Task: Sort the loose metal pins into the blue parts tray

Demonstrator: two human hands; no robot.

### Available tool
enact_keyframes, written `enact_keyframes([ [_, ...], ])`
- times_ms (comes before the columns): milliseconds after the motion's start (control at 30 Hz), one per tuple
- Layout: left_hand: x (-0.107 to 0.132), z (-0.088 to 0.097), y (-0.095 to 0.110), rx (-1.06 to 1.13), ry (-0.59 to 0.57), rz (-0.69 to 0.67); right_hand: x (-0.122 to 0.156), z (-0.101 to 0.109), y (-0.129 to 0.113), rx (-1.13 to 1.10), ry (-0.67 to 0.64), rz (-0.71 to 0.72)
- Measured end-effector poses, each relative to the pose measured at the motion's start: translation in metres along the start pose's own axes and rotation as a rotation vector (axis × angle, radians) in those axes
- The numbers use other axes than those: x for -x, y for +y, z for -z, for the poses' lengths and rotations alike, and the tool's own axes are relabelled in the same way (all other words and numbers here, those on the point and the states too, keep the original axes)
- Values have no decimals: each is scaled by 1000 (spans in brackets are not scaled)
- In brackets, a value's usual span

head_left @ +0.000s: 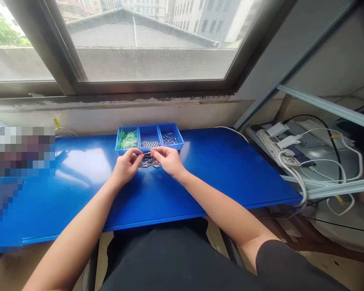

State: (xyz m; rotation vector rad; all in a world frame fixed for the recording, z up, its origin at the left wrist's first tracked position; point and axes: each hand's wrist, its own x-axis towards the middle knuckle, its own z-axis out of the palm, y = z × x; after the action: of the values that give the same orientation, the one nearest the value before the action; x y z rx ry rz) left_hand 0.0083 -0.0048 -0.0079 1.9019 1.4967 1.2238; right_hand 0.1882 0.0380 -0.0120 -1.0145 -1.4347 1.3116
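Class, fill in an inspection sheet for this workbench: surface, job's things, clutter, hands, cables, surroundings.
Surface: blue table, glossy.
Job's things: three-compartment blue tray holding green parts, silver cylinders and dark pins; loose metal pieces lie in front of it.
Clutter: nothing seen.
Hands: left hand and right hand pinch at the loose metal pieces; grip unclear.
Cables: white cables run from a power strip, right of the table.
Surroundings: window behind.

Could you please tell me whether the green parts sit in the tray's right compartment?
No, the green parts lie in the blue tray's left compartment; the right one holds metal pins.
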Motion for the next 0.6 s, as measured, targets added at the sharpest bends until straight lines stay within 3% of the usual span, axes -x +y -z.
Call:
enact_keyframes([
  [600, 0, 0, -1, -19, -24, 9, 0, -1, -2, -63, 13, -29],
])
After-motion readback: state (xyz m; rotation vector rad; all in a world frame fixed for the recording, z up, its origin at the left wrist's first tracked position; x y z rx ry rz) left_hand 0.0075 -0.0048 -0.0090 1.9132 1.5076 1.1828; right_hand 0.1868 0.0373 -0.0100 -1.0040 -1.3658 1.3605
